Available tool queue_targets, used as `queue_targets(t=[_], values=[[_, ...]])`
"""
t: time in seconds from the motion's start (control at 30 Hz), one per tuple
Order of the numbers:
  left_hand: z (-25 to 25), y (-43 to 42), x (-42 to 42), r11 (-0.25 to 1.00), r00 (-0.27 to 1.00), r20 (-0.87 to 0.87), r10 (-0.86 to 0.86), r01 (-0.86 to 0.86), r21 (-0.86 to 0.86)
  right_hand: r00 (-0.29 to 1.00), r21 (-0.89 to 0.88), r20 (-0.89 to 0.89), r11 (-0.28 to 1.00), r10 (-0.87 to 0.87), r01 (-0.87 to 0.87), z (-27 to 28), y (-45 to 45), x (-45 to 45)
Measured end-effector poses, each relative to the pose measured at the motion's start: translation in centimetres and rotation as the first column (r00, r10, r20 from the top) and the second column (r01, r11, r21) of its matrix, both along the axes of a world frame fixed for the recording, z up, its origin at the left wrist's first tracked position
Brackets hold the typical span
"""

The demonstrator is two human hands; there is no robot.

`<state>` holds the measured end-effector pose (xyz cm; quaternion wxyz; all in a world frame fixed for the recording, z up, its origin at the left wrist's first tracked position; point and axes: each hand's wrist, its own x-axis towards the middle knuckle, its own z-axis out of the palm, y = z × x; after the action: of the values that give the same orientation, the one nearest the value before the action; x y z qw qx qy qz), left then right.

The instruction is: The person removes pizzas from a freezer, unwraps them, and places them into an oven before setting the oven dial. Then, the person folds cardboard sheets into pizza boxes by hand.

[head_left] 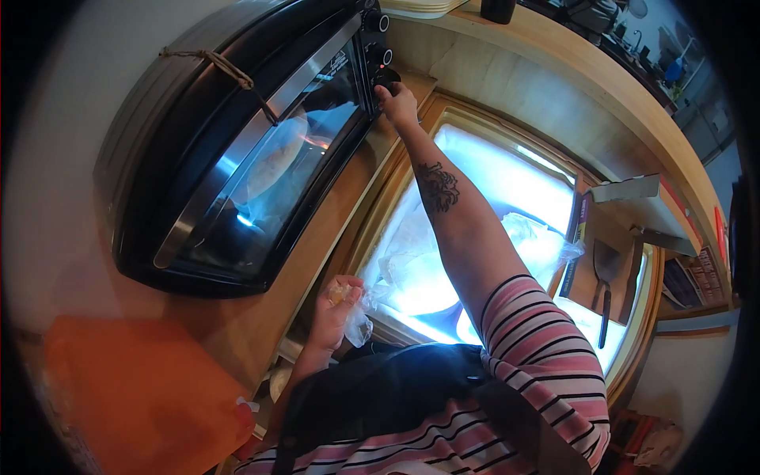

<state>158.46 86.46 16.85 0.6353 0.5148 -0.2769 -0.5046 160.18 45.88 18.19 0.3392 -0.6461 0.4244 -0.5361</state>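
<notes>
Right hand [396, 101] grasps a control knob [387, 77] at the far end of the toaster oven [162, 170], left. Left hand [328, 315], near, clenches a crumpled clear plastic bag [359, 328]. Risk: bag could melt if it swings against a hot oven door [198, 210].

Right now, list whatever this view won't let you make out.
All in the head view:
Setting of the knob under the right hand: fingers cover it.
What the left hand grips: fingers and crumpled clear plastic hide it.
Contents of the bright bag: glare.
Dark container: cut by the top edge.
</notes>
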Motion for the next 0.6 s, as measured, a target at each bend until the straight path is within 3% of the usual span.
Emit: queue_targets(t=[0.37,0.43,0.6], values=[[0.1,0.6,0.0,1.000,1.000,-0.014,-0.002,0.002,0.002,1.000,-0.004,0.012,1.000,0.015,-0.015,0.2,0.0,-0.3],[0.1,0.6,0.0,1.000,1.000,-0.003,0.003,-0.003,0.015,0.994,0.129,0.036,0.985,0.108,-0.111,1.7,1.4,-1.3],[-0.1,0.5,0.0,1.000,1.000,-0.012,-0.009,0.009,-0.010,0.986,0.177,0.051,0.970,0.160,-0.167,2.1,1.1,-1.6]])
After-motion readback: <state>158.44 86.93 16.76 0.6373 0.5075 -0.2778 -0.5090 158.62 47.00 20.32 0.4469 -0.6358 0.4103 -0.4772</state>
